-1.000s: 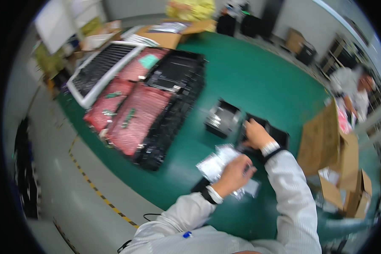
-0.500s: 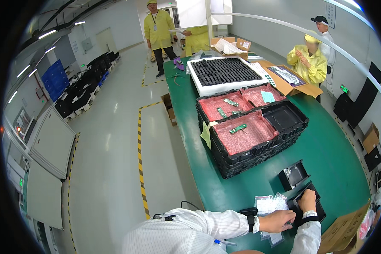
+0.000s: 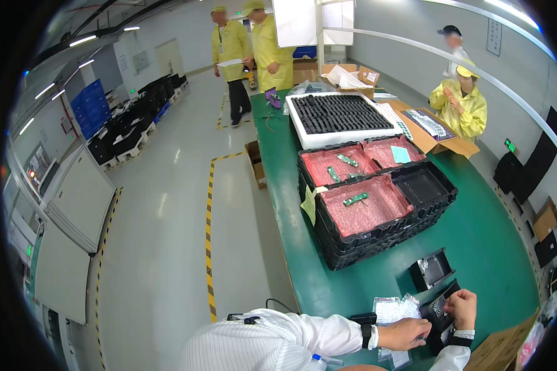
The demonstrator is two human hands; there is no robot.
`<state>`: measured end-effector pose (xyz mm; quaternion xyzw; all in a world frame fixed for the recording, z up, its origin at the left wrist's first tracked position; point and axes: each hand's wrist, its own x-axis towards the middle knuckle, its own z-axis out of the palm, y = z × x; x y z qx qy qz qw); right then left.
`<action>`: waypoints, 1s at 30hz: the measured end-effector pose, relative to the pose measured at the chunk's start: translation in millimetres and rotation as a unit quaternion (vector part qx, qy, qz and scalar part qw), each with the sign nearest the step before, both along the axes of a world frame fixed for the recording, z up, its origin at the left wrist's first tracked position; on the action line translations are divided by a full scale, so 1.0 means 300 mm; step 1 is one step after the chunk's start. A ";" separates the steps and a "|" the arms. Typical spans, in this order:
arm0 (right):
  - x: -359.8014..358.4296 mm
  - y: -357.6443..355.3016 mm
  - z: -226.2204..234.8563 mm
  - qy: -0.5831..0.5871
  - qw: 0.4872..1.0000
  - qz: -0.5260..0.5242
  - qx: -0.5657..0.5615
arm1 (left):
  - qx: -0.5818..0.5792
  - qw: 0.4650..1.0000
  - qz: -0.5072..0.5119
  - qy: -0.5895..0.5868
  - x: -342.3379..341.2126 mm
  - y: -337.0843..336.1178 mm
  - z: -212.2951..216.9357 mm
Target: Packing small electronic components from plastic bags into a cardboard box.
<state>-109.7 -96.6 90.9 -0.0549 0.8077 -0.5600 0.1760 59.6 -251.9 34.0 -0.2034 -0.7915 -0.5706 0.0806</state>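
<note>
At the near right of the green table, my right hand (image 3: 463, 309) is closed, fingertips pinched together over a black bin (image 3: 440, 314) with small metallic parts inside. What it pinches, if anything, is too small to name. My left hand (image 3: 408, 334) is beside the same bin's left side, fingers curled together; whatever they hold is hidden. Under and behind the left hand lie clear plastic bags with white printed slips (image 3: 388, 310). Just beyond, a second black bin (image 3: 432, 272) holds small shiny parts along one side.
Stacked black trays (image 3: 384, 226) with pink bubble wrap and green circuit boards stand beyond the bins. Behind them is a white foam tray (image 3: 306, 139) of black parts. A cardboard box (image 3: 501, 340) is at my right. Several people stand or sit around the table's far end.
My right hand has come up out of the near black bin to above its right edge. My left hand stays beside the bin. The view has shifted slightly; two people at the back have moved.
</note>
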 end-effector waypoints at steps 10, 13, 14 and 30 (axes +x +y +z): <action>-0.042 0.023 -0.016 -0.167 0.898 -0.078 -0.399 | -0.003 0.998 0.044 0.049 -0.107 -0.062 -0.002; 0.023 0.043 0.018 -0.182 0.894 -0.124 -0.391 | -0.013 0.998 0.035 0.045 -0.114 -0.041 0.034; 0.042 0.067 0.023 -0.168 0.897 -0.146 -0.381 | -0.005 0.999 0.023 0.048 -0.124 -0.018 0.032; 0.104 0.075 0.057 -0.089 0.939 -0.118 -0.311 | -0.031 0.999 0.021 0.032 -0.082 -0.023 0.025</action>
